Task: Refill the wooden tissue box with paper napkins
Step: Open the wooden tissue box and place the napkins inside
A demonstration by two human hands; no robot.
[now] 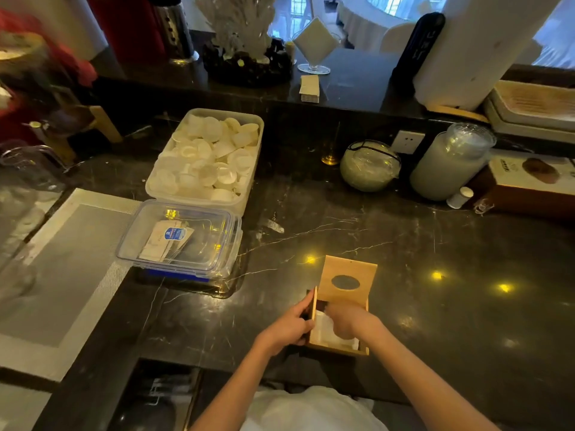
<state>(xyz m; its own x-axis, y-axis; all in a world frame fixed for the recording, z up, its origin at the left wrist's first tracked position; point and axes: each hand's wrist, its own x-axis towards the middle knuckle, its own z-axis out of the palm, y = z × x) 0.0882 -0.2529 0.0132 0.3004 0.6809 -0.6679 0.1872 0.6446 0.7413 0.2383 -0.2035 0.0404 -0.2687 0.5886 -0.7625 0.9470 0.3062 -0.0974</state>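
Note:
A wooden tissue box stands on the dark marble counter near me. Its lid, with an oval hole, is swung open and leans away from me. White paper napkins lie inside the box. My left hand grips the box's left wall. My right hand reaches down into the box and rests on the napkins, covering part of them. I cannot tell whether its fingers pinch the napkins or only press on them.
A clear lidded container with packets sits to the left, behind it a tub of white cups. Jars and a brown box line the back right. A napkin stack lies on the raised ledge. A grey mat lies at the left.

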